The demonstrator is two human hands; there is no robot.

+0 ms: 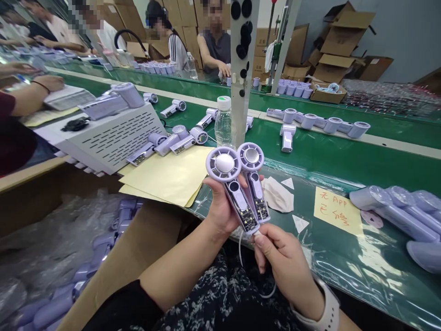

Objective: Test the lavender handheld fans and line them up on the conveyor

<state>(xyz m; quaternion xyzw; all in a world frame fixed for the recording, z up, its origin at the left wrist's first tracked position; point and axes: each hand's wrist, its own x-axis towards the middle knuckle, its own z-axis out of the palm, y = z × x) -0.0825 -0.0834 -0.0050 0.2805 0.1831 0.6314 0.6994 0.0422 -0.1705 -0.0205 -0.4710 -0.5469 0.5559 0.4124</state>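
Our left hand has its fingers wrapped around two fans, held side by side at the bench edge; our right hand has its fingers pinched on the white cable beneath them (a bottle stands behind).

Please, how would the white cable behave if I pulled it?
The white cable is probably floppy: it hangs in a loose curve. It looks thin, so likely light. Pulling might tug the front fan, since the right hand seems to hold a plug at its base.
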